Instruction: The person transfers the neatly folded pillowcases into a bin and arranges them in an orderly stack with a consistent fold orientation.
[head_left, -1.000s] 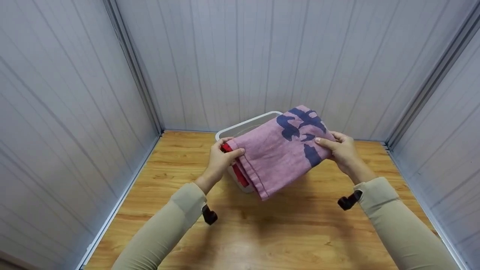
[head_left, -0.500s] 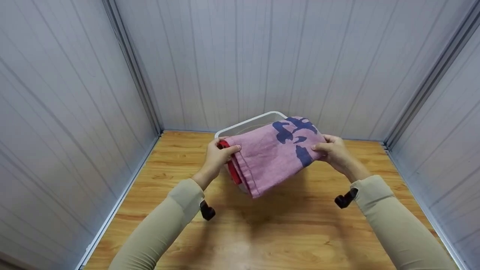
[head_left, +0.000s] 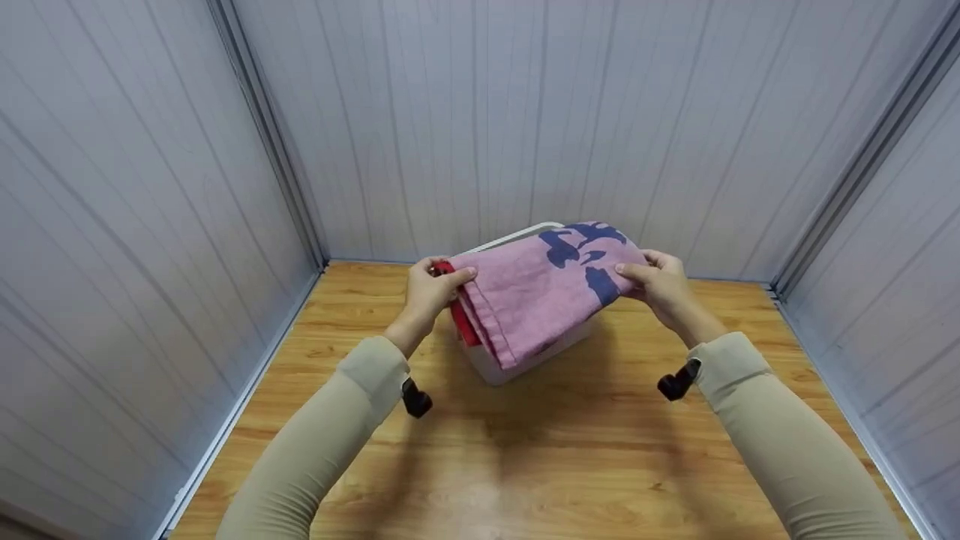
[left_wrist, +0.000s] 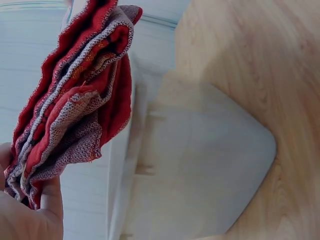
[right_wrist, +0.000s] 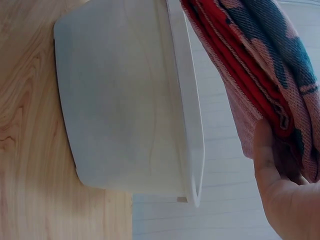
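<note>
A folded pink towel (head_left: 536, 292) with dark blue patches is held level above a white plastic bin (head_left: 499, 373). Its inner layers show red along the left edge; in the left wrist view the stacked towel (left_wrist: 75, 100) edges look red, grey and purple. My left hand (head_left: 429, 294) pinches the left end, thumb on top and fingers beneath. At the other end, my right hand (head_left: 664, 289) grips the fold the same way. In the right wrist view the towel (right_wrist: 270, 65) hangs higher than the bin's rim (right_wrist: 192, 125). The towel covers most of the bin's opening, so its inside is hidden.
The bin stands on a wood-grain floor (head_left: 480, 465) near the pale back wall (head_left: 480, 112). Panelled walls also rise on the left (head_left: 150, 225) and right (head_left: 892, 300). A small black device hangs at each sleeve cuff.
Both hands have moved the towel slightly left and away from me, further over the bin. More of the bin's front now shows under it, and less of its far rim. The grips look unchanged.
</note>
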